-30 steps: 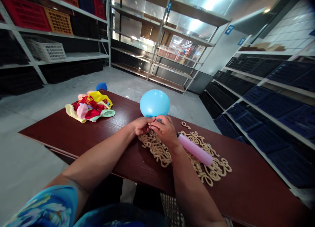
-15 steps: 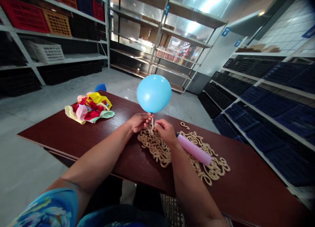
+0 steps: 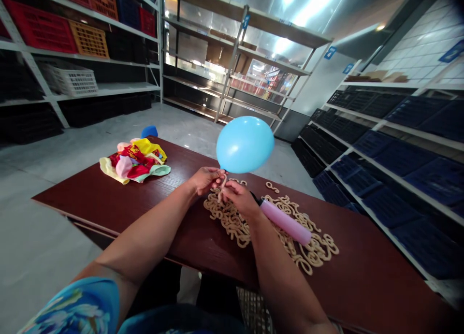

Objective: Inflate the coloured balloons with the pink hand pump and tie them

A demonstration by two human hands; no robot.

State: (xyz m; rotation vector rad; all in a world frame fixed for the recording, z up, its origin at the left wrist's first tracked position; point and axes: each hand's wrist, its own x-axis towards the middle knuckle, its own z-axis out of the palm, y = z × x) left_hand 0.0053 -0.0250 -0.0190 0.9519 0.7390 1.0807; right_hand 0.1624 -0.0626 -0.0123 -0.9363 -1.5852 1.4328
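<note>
Blue balloon (image 3: 245, 144), one, in left hand (image 3: 206, 180), near one pink cylinder (image 3: 286, 222).

- The left hand (image 3: 208, 180) pinches the neck of an inflated blue balloon (image 3: 245, 144), which leans right over the far side of the brown table (image 3: 83, 194).
- A tan strand (image 3: 223, 185) hangs below the neck; the right hand (image 3: 239, 197) has its fingertips at it, their grip unclear.
- Beneath the hands lies a near pile of tan strands (image 3: 232, 224).
- Farther right, a pink cylinder (image 3: 286, 223) rests across more tan loops (image 3: 322, 257).
- At the table's far left sits a heap of limp, colourful pieces (image 3: 135, 169).
- Left shelving holds a red crate (image 3: 41, 27), a yellow crate (image 3: 89, 40) and a white basket (image 3: 78, 80).
- Dark crates (image 3: 424, 160) fill the right shelving.
</note>
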